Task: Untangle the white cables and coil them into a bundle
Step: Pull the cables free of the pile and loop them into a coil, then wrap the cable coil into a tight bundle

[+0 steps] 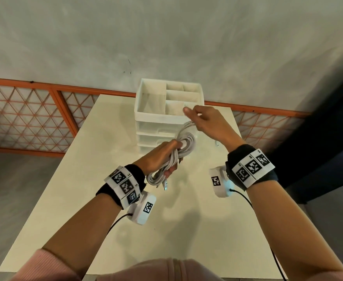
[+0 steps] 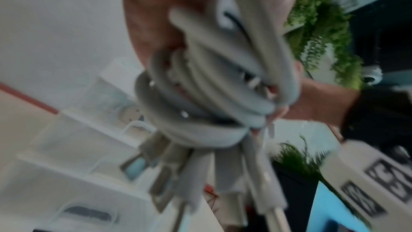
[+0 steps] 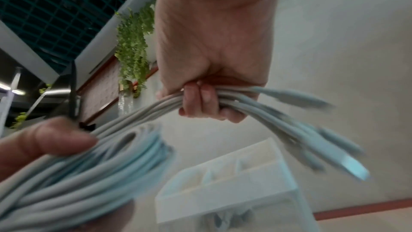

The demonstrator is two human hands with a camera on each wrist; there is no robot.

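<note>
A coil of white cables (image 1: 174, 157) hangs above the middle of the cream table (image 1: 85, 169). My left hand (image 1: 162, 157) grips the coil round its waist, with loops and plugs (image 2: 138, 165) hanging below the fist. A few strands run up and right to my right hand (image 1: 203, 120), which holds their loose ends in curled fingers (image 3: 200, 100). Several plug ends (image 3: 347, 161) stick out past that fist, blurred. In the right wrist view the coil (image 3: 89, 174) fills the lower left under my left thumb (image 3: 51, 140).
A white drawer organiser (image 1: 168, 110) with open top compartments stands at the table's far edge, just behind both hands. An orange lattice railing (image 1: 34, 118) runs behind the table. Dark furniture (image 1: 318, 138) stands to the right.
</note>
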